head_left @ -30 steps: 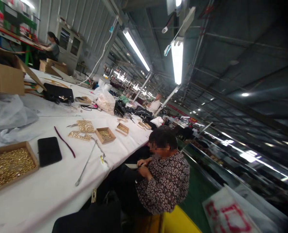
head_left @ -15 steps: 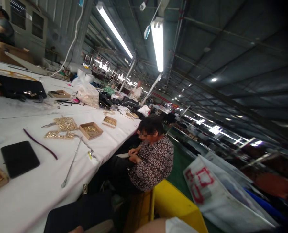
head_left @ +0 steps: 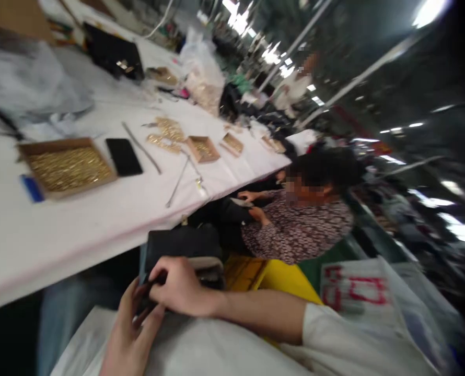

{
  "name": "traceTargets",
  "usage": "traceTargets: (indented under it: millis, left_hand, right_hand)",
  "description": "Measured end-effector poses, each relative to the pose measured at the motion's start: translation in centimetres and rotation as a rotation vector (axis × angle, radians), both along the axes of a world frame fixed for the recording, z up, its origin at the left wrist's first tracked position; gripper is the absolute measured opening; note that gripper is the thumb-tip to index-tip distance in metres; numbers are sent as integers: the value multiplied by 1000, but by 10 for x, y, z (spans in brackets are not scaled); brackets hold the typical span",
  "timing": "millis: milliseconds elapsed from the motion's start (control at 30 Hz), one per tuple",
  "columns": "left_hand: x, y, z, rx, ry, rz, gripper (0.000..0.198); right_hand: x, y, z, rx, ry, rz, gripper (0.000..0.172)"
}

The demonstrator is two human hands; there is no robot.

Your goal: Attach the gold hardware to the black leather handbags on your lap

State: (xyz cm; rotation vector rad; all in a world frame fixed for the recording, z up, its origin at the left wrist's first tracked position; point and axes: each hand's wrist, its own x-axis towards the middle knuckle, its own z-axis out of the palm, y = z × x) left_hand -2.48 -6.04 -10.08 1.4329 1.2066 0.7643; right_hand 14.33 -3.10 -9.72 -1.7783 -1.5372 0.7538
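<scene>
A black bag [head_left: 183,244] with a pale inner edge rests at my lap, beside the table's edge. In front of it my left hand [head_left: 132,331] is closed, with the thumb and fingers on a narrow dark strap-like piece [head_left: 143,312]. My right hand [head_left: 177,287] meets it from the right, its fingers curled and pinching at the same dark piece. Motion blur and the fingers hide much of that piece, and I cannot make out its exact kind.
On the white-covered table [head_left: 111,222] stand a carton of small gold-coloured parts [head_left: 70,167], a black flat piece [head_left: 123,156] and a thin metal rod [head_left: 178,183]. A co-worker in a patterned top [head_left: 295,224] sits to the right, near a yellow bin [head_left: 287,275].
The view has swung downward and toward the table. Both my hands are now in view at the dark piece; before, only a bit of hand and forearm showed at the bottom edge.
</scene>
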Motion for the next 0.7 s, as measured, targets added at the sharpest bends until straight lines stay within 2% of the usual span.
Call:
traceTargets:
  millis: [67,100,167,267,333,400,467,567,633,700]
  left_hand:
    - [-4,4,-12,-77,-62,45,79]
    - [-6,6,-15,-63,-70,68,73]
    - [-12,9,-15,-41,-59,76,59]
    - [-22,10,0,-37,-3,53,49]
    - [-31,12,12,-47,-2,46,51]
    - [-40,17,19,-74,-36,33,54]
    - [-43,23,20,-121,-54,0,56]
    - [-38,28,9,-170,-33,-24,66]
    - [-32,29,-1,-167,-15,6,73]
    - [-27,28,-9,-160,-8,56,72]
  right_hand:
    - [1,6,-5,48,47,30,24]
    - [2,9,-6,60,88,56,25]
    - [4,12,-5,54,185,70,25]
    - [1,2,10,38,294,71,24]
    - [-4,-6,21,50,310,81,24]
    - [-9,-8,25,65,299,93,24]
    - [-13,-2,18,66,284,89,23]
    - [-17,13,-7,41,268,68,25]
    - [-17,23,-20,40,259,78,27]
    - [-17,28,-26,54,249,103,28]
